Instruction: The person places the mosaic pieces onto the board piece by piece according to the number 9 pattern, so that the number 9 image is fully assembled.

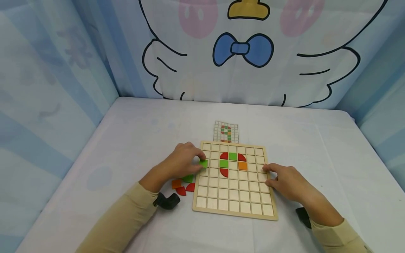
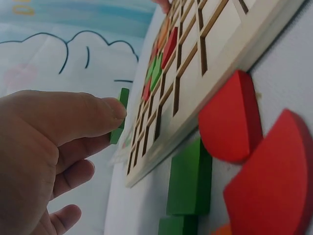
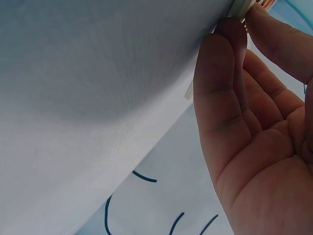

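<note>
My left hand [image 1: 183,160] pinches a green square tile [image 2: 121,113] between thumb and fingertips, by the left border of a wooden grid board [image 1: 218,203]. Set in the board's upper cells are two green squares [image 1: 232,156], an orange square [image 1: 242,166] and three red quarter-round tiles [image 1: 224,173]. With its thumb and fingers, my right hand [image 1: 288,182] holds the board's right edge; the right wrist view shows that edge between them. Loose red [image 2: 230,120] and green tiles [image 2: 188,181] lie below my left hand, left of the board, with an orange tile [image 1: 176,183].
A pattern card [image 1: 234,131] with a small coloured grid lies behind the board, its near part covered by it. White cloth covers the table [image 1: 148,123]. Printed curtains [image 1: 202,80] stand along the back and both sides.
</note>
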{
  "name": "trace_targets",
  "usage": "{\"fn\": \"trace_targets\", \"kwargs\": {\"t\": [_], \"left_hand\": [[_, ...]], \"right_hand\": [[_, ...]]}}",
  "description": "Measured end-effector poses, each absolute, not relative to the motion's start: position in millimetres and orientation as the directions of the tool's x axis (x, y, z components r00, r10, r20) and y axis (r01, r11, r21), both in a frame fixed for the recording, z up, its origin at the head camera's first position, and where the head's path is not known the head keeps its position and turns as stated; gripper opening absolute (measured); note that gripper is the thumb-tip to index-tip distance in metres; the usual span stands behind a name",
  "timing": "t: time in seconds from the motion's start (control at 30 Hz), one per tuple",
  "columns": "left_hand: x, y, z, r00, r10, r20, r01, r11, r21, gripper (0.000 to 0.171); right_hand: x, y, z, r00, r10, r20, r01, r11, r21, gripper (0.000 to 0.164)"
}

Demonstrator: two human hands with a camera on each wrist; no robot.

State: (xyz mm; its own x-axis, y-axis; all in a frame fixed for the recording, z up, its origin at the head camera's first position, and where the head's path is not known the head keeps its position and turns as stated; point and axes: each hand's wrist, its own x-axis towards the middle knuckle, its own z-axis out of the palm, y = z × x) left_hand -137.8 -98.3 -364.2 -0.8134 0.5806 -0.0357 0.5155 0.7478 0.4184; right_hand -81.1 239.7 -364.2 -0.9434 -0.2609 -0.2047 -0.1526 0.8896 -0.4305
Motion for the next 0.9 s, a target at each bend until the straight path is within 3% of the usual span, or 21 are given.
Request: {"fn": "trace_targets", "kwargs": {"t": [0.9], "left_hand": [[-140.2,-60.0,-363.2,-0.768,0.637,-0.064,0.564,0.721,0.403,0.022]], "right_hand": [[-83.2,239.6,-363.7,-0.94,-0.252,-0.23,-0.138,0.898,-0.418,0.045]]}}
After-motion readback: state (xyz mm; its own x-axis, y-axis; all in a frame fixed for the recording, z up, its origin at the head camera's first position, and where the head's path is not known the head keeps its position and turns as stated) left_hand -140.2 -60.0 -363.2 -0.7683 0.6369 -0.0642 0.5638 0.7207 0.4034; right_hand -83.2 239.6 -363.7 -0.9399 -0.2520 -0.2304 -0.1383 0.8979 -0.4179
